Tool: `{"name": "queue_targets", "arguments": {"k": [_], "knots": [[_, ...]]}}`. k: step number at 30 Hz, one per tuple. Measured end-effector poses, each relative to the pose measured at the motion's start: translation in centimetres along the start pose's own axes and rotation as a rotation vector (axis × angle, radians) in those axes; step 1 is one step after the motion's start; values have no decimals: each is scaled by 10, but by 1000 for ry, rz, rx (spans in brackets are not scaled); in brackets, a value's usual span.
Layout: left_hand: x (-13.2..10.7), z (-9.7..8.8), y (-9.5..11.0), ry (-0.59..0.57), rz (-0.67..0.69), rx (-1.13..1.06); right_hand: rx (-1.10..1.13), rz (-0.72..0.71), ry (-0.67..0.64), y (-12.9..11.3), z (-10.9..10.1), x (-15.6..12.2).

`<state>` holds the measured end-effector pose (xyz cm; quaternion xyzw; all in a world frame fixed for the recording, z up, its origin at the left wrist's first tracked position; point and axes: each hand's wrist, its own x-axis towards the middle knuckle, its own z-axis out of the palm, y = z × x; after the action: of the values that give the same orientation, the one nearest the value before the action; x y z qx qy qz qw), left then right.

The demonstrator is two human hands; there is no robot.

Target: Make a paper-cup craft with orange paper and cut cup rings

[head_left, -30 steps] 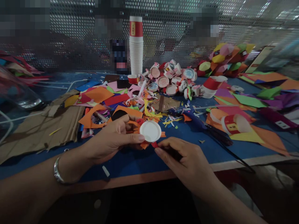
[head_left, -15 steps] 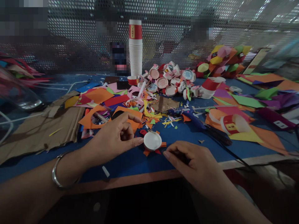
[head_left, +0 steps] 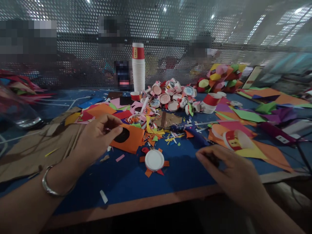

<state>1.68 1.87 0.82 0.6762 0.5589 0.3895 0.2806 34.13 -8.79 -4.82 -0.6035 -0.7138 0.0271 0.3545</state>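
Observation:
A small white disc like a cup bottom lies on the blue table between my hands, with orange and red paper tabs sticking out around it. My left hand is raised left of it, fingers curled and thumb apart from the index finger. Beneath its fingertips lies an orange paper with a dark round spot. To the right, my right hand hovers apart from the disc, its thumb and fingers drawn together with nothing showing between them. Its palm is hidden.
A tall paper cup stack stands at the back beside a heap of cut cup bottoms. A blue tool like a glue gun lies near my right hand. Cardboard covers the left. Colored paper scraps are scattered around a cut cup ring.
Both hands have drawn away from the white disc, the left up and leftward, the right outward. The disc now lies untouched with its tabs in fuller view. The camera view has tilted up.

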Motion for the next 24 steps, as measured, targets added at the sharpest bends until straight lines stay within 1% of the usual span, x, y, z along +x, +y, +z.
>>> {"name": "queue_targets", "arguments": {"k": [2, 5, 7, 11, 14, 19, 21, 24], "knots": [[2, -1, 3, 39, -23, -3, -90, 20, 37, 13, -4, 7], [4, 0, 4, 59, -44, -39, -172, 79, 16, 31, -6, 17], [5, 1, 6, 67, -61, -47, -196, 99, -1, 38, -4, 23], [7, 2, 13, 74, -101, -31, -221, 113, -20, 43, 0, 30], [7, 4, 15, 76, -106, -40, -228, 103, -44, 44, -2, 33], [8, 8, 3, 40, -89, -54, -280, 37, -118, 57, -18, 49], [9, 8, -1, 24, -85, -45, -326, -26, -142, 64, -24, 62], [8, 9, -4, 2, -74, -39, -403, -157, -230, 77, -26, 84]]}}
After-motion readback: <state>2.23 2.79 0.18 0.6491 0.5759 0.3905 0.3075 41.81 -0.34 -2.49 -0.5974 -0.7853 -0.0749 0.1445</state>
